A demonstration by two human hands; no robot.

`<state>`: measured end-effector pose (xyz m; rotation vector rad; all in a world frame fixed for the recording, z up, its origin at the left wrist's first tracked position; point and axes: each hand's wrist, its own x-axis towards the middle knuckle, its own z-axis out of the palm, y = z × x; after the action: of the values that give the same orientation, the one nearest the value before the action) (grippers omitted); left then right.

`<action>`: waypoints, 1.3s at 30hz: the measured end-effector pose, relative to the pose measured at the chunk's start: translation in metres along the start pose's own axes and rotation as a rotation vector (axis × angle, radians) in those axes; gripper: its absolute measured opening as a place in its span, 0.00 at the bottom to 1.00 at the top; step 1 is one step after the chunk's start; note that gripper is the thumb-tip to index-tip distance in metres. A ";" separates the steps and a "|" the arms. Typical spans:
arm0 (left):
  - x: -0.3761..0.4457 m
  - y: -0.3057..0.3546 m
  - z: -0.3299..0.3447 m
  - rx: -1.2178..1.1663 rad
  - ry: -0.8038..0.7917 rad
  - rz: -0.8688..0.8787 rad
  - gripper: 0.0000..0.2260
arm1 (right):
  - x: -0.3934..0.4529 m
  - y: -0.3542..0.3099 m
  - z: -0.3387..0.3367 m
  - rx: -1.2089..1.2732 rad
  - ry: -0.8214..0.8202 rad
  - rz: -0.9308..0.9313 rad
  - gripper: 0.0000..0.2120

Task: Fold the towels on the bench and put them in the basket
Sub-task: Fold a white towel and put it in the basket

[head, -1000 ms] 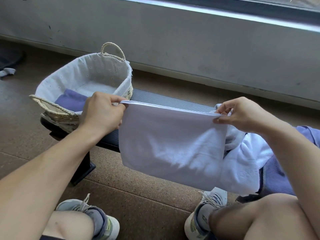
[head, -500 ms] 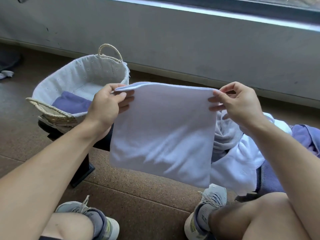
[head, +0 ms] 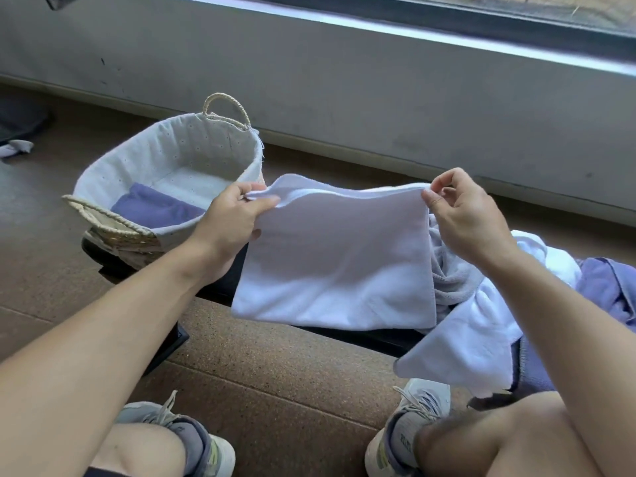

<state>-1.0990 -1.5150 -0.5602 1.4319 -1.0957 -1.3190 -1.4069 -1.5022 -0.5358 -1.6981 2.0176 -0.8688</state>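
Here, from my remote feed, the person's left hand (head: 234, 218) pinched the top left corner of a folded white terry towel (head: 337, 266), thumb on top and fingers curled beneath the edge. The right hand (head: 464, 215) pinched the top right corner between thumb and forefinger, its other fingers loosely bent above the cloth. The towel hung between the two hands, doubled over, its lower edge draped at the front edge of the dark tabletop (head: 361, 335).

I saw an oval woven straw basket with a white fabric liner (head: 165, 156) standing on the left end of the tabletop, just beside the left hand. A folded purple towel (head: 155, 208) lay inside it, against the near wall.

To the right of the held towel a heap of unfolded white and grey towels (head: 481, 304) sat on the tabletop, one corner hanging over the front edge. A crumpled purple towel (head: 605, 287) lay beyond it at the far right, partly hidden by the right forearm.

Two grey lace-up trainers (head: 409, 418) rested on the brown cork-like floor (head: 275, 383) below. A grey wall (head: 344, 91) ran behind the tabletop.
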 end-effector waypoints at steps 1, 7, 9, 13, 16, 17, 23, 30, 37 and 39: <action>-0.002 0.001 -0.001 0.021 0.024 -0.039 0.05 | -0.002 -0.001 -0.004 -0.047 -0.041 0.000 0.08; -0.017 -0.002 -0.010 0.133 0.104 -0.136 0.05 | -0.029 -0.019 -0.026 0.084 -0.220 0.084 0.18; -0.022 -0.003 -0.013 0.173 0.122 -0.142 0.05 | -0.035 -0.023 -0.030 0.091 -0.289 0.118 0.15; -0.033 -0.004 -0.023 0.239 0.084 -0.185 0.08 | -0.041 -0.024 -0.031 0.030 -0.418 0.180 0.13; -0.040 -0.009 -0.029 0.286 0.040 -0.215 0.11 | -0.047 -0.026 -0.030 -0.012 -0.507 0.202 0.14; -0.042 -0.010 -0.030 0.295 0.026 -0.225 0.12 | -0.049 -0.026 -0.029 -0.028 -0.532 0.201 0.14; -0.051 -0.024 -0.035 0.517 -0.024 -0.230 0.18 | -0.056 -0.024 -0.022 -0.152 -0.682 0.222 0.18; -0.055 -0.029 -0.039 0.712 -0.104 -0.213 0.25 | -0.060 -0.017 -0.021 -0.312 -0.887 0.210 0.20; -0.060 -0.028 -0.039 0.833 -0.257 -0.215 0.27 | -0.061 -0.011 -0.019 -0.378 -0.993 0.211 0.17; -0.059 -0.030 -0.040 0.851 -0.286 -0.201 0.31 | -0.060 -0.009 -0.017 -0.396 -0.991 0.220 0.16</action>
<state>-1.0611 -1.4493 -0.5737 2.0354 -1.8881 -1.2733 -1.3980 -1.4406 -0.5234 -1.5576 1.6269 0.4374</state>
